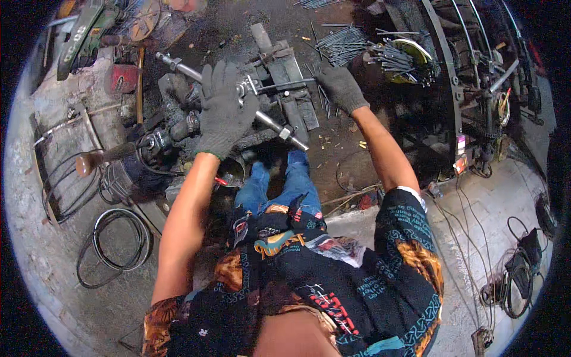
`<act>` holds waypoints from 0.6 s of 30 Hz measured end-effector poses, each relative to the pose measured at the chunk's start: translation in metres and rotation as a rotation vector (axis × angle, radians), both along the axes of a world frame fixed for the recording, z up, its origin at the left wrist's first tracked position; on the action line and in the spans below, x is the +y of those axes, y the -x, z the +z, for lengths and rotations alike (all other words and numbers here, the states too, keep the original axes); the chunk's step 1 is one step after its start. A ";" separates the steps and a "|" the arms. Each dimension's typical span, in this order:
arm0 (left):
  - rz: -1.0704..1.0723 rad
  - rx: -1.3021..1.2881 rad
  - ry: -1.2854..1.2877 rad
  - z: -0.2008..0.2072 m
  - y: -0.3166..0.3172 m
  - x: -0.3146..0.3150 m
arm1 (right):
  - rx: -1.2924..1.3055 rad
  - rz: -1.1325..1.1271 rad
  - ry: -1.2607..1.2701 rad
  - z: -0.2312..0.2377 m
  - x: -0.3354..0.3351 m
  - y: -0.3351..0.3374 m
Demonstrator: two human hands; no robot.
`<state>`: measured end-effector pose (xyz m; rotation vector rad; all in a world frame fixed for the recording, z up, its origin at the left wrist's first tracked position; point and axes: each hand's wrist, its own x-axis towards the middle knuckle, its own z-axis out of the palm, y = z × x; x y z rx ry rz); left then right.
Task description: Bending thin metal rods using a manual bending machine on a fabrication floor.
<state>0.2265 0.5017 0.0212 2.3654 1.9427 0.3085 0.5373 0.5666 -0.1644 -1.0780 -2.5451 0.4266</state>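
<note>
Both hands wear dark grey work gloves. My left hand lies flat with fingers outstretched over a shiny steel cross bar with nuts near its ends; the part under the glove is hidden. To its right, my right hand is closed on the end of a thin metal rod. The rod runs left across a dark steel fixture toward a small bright bracket beside my left hand.
Bundles of thin rods lie on the floor at the far right, with more rods in a round container. A green tool and a red box are at the upper left. Coiled cable lies at the lower left.
</note>
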 end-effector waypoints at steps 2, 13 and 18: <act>-0.022 -0.002 0.019 0.002 -0.002 0.000 | 0.145 0.025 -0.032 0.004 0.011 -0.020; 0.068 -0.016 0.090 0.003 -0.011 0.000 | -0.137 -0.666 0.627 -0.068 -0.130 -0.138; 0.165 0.075 0.167 0.001 -0.013 -0.006 | 0.059 -0.884 0.581 -0.155 -0.158 -0.065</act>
